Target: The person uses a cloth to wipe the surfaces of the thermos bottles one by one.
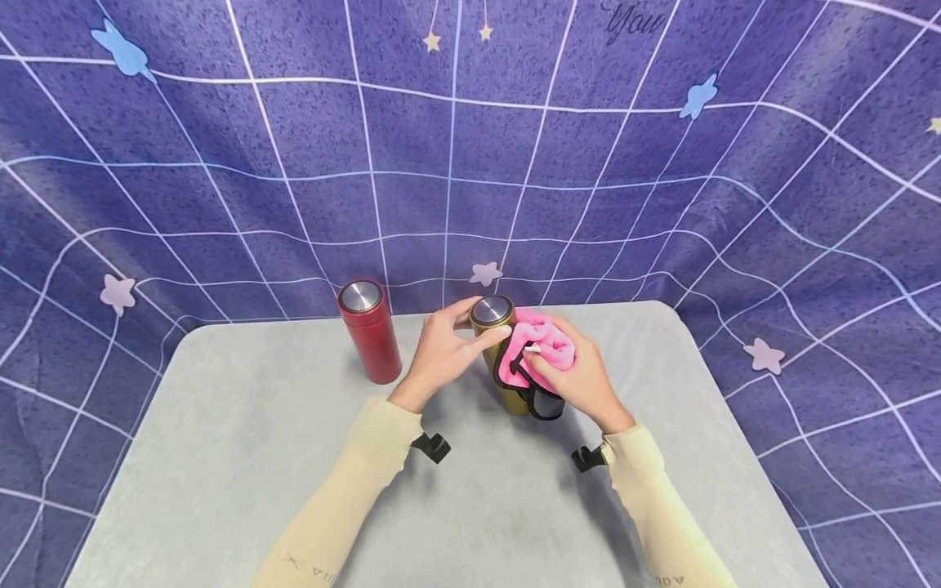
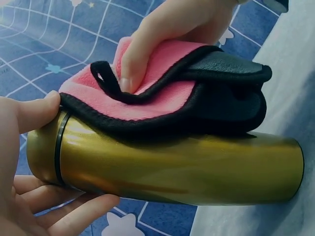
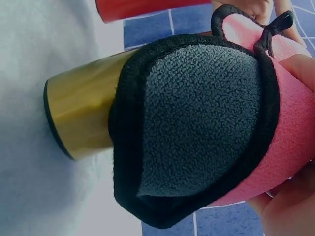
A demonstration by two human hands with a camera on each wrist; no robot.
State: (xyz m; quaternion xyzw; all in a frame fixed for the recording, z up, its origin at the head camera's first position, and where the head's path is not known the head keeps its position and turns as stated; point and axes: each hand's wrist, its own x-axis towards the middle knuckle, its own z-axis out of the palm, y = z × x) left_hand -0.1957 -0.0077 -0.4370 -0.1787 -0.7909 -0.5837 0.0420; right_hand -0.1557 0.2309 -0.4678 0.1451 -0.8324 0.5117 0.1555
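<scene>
A gold thermos flask [image 1: 517, 400] with a steel-topped lid stands on the table, slightly tilted in the head view. My left hand [image 1: 446, 349] grips it round the lid end, thumb on the near side and fingers behind. Bunched in my right hand [image 1: 586, 377] is a pink and dark grey cleaning cloth [image 1: 547, 336] with black edging and a small loop. The cloth lies against the flask's right side. In the left wrist view the gold flask [image 2: 187, 169] shows its black ring and base, and the right thumb presses into the cloth [image 2: 162, 101].
A red thermos flask [image 1: 375, 347] stands upright to the left of my left hand. The light grey table [image 1: 220, 457] reaches back to a blue curtain [image 1: 412, 204] with a white grid and stars. Black wrist mounts [image 1: 434, 447] hang beneath both sleeves.
</scene>
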